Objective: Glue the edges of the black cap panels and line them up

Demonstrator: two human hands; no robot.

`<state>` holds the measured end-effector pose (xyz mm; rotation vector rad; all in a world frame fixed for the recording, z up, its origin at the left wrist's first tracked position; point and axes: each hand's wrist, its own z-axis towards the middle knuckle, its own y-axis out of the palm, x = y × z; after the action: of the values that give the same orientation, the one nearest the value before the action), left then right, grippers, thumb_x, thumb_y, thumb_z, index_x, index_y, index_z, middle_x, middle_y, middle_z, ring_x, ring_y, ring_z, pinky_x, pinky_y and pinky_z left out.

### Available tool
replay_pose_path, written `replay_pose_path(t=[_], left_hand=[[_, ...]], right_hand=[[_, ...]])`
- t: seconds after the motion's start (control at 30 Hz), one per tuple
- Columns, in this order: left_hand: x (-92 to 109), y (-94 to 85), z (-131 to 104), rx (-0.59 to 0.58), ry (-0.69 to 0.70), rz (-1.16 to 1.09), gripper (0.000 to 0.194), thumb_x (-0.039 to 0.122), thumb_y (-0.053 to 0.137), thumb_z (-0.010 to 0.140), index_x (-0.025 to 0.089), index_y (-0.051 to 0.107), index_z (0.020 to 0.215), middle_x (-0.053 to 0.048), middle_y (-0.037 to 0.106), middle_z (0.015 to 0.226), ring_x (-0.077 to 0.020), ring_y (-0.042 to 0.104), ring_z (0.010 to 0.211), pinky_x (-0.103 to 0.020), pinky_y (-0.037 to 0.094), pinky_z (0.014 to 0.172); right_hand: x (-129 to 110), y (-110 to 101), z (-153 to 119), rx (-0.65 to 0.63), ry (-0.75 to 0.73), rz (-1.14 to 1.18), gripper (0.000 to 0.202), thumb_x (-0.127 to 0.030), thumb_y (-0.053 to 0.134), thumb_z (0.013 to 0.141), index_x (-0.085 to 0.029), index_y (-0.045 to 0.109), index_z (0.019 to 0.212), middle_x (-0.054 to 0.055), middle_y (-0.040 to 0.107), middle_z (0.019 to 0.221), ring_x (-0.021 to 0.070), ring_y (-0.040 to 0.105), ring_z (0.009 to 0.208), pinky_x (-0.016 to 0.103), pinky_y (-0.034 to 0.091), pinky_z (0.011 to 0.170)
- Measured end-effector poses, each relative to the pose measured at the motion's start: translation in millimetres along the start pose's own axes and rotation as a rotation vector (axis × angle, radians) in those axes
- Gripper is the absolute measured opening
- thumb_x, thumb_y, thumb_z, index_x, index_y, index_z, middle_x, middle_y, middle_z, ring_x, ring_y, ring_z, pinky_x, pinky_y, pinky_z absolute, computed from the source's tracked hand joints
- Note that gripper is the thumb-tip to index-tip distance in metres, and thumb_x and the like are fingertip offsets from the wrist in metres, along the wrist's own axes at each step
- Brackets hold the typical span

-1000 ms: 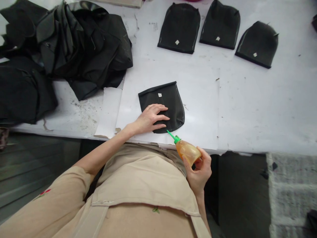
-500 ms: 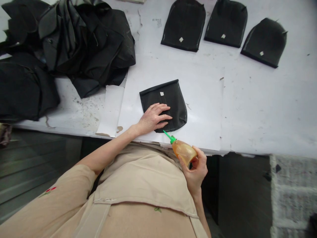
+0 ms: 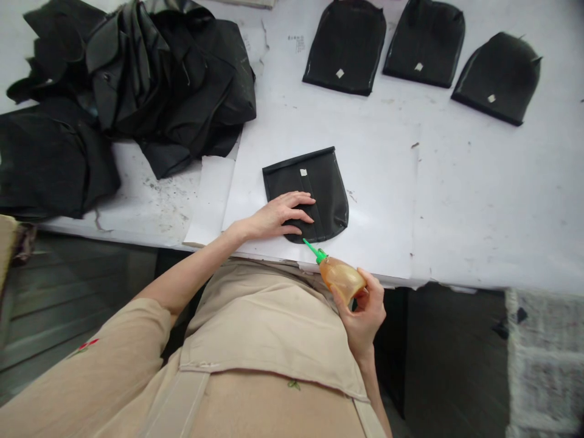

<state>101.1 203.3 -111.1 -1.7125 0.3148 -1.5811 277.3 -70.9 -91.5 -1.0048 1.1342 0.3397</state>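
Observation:
A black pouch-like piece (image 3: 326,194) with one rounded end lies flat on the paper-covered table, a small white tag near its straight far edge. My left hand (image 3: 285,214) rests on it, palm down with fingers spread, over its left part. In my right hand (image 3: 364,313) is a squeeze bottle (image 3: 340,277) of amber liquid, gripped round its base. The bottle tilts so that its thin green nozzle points up and left. The nozzle tip is at the piece's rounded near edge; whether it touches, I cannot tell.
Three similar black pieces (image 3: 345,45) with white tags lie at the back right. A large heap of black material (image 3: 173,79) covers the back left, with another black pile (image 3: 55,158) nearer. The table's front edge (image 3: 365,277) runs close before my apron (image 3: 269,328).
My left hand has slid slightly left across the black piece. The bottle stays at the near edge with little movement. The whole view has shifted a little.

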Motion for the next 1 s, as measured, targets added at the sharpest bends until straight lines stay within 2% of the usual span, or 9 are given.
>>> replay_pose_path(t=[0.4, 0.57, 0.7, 1.0], left_hand=[[-1.8, 2.6, -1.6, 0.023, 0.007, 0.002, 0.026, 0.029, 0.074, 0.092, 0.027, 0.076, 0.118, -0.011, 0.056, 0.153, -0.0307, 0.046, 0.149, -0.055, 0.032, 0.127], [-2.2, 3.0, -2.1, -0.005, -0.014, 0.014, 0.025, 0.032, 0.070, 0.094, 0.027, 0.076, 0.119, -0.011, 0.054, 0.155, -0.0301, 0.043, 0.151, -0.056, 0.029, 0.128], [-2.6, 3.6, -2.6, 0.015, -0.006, 0.006, 0.026, 0.031, 0.070, 0.094, 0.027, 0.076, 0.119, -0.011, 0.055, 0.155, -0.0299, 0.044, 0.150, -0.056, 0.030, 0.128], [1.4, 5.2, -1.0, 0.009, -0.049, 0.016, 0.025, 0.031, 0.070, 0.094, 0.027, 0.076, 0.118, -0.010, 0.055, 0.155, -0.0305, 0.044, 0.150, -0.058, 0.030, 0.127]], right_hand=[[-0.2, 9.0, -3.3, -0.054, 0.024, 0.033, 0.058, -0.038, 0.084, 0.081, -0.021, 0.060, 0.132, 0.009, 0.069, 0.114, 0.0237, 0.070, 0.096, 0.033, 0.063, 0.073], [-1.5, 14.0, -1.3, -0.025, 0.039, 0.029, 0.056, -0.040, 0.084, 0.081, -0.021, 0.062, 0.129, 0.010, 0.069, 0.115, 0.0232, 0.071, 0.094, 0.031, 0.062, 0.070], [0.6, 17.2, -1.1, 0.009, 0.067, 0.057, 0.058, -0.038, 0.085, 0.080, -0.020, 0.061, 0.130, 0.011, 0.068, 0.118, 0.0236, 0.071, 0.096, 0.031, 0.063, 0.071], [-8.8, 8.5, -1.1, -0.042, 0.163, 0.100, 0.058, -0.039, 0.086, 0.079, -0.021, 0.062, 0.128, 0.011, 0.068, 0.122, 0.0243, 0.071, 0.099, 0.032, 0.062, 0.074]])
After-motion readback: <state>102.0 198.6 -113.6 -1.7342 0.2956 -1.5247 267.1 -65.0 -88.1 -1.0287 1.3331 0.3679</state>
